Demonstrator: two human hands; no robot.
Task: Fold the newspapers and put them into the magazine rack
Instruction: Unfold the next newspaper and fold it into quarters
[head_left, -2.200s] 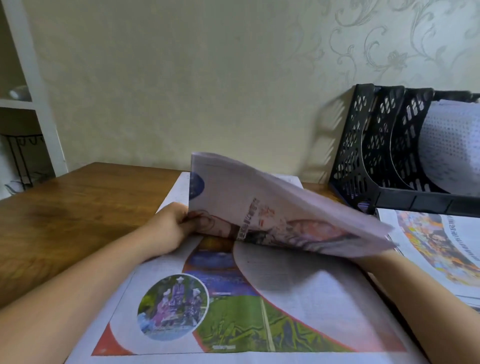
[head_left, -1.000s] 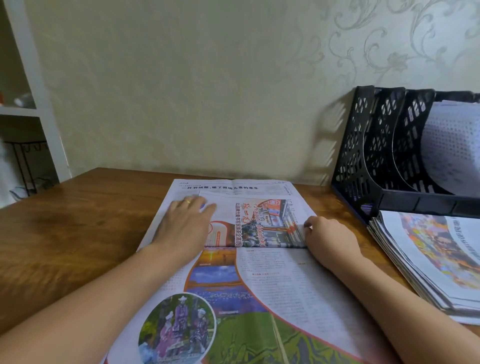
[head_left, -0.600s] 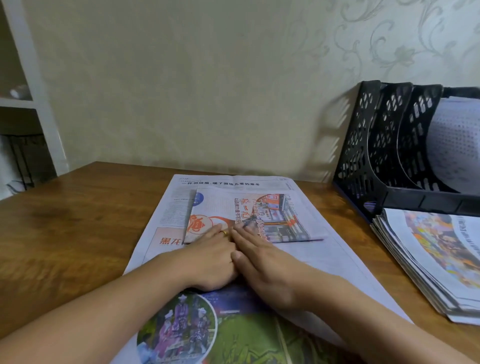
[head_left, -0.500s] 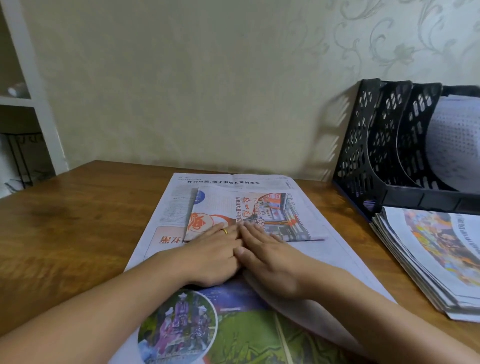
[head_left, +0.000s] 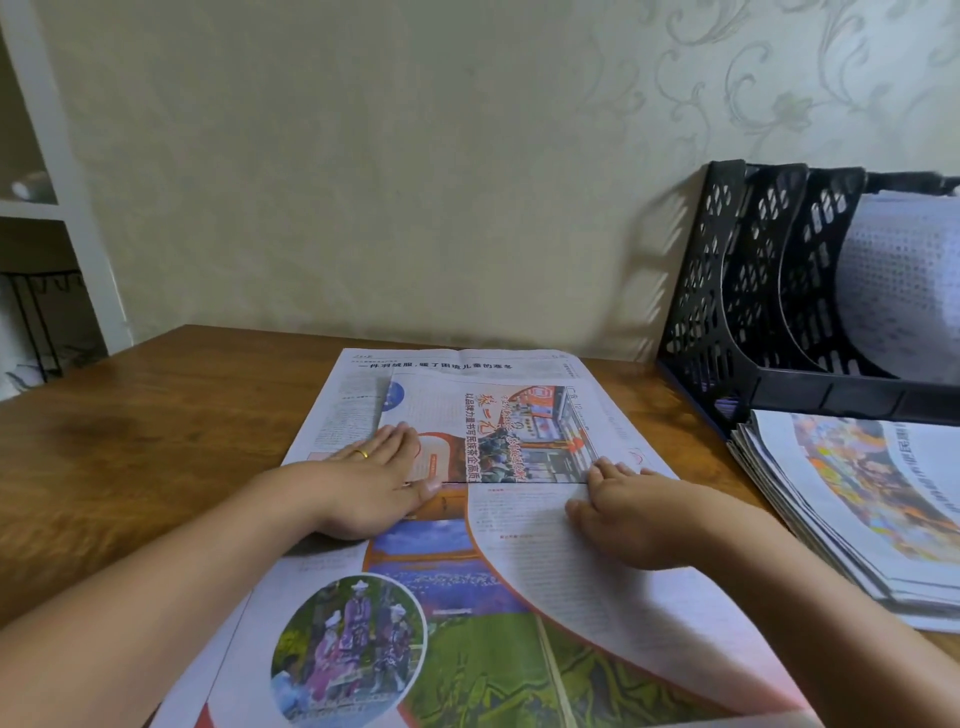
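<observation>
Both hands have been slid apart along the crease since half a second ago, when they lay side by side at its middle. Now the left hand (head_left: 371, 488) is pressed flat on the left part of the fold, fingers straight, with nothing gripped (a gold ring (head_left: 360, 454) is seen on one finger). The right hand (head_left: 631, 512) has been moved to the right end of the fold; its fingers are bent a little and pushed down on the paper, and nothing seems to be held in them.

From this it can be judged that the crease is being rubbed flat from the middle outward. So one fold of this newspaper (head_left: 483, 519) is nearly done, but more folds are likely needed before it will fit in the rack (head_left: 753, 312), and nothing has yet been lifted toward it.

The newspaper is spread on the table (head_left: 130, 457), just in front of the person, with its far part folded back toward them. The rack stands at the right by the wall, well apart from the hands.

Counted: two hands, one newspaper being folded, one rack with three slots that can be seen (one paper (head_left: 898, 280) is already curled inside the right slot), and one pile (head_left: 857, 499) of more newspapers beside the rack, too many to be counted.
</observation>
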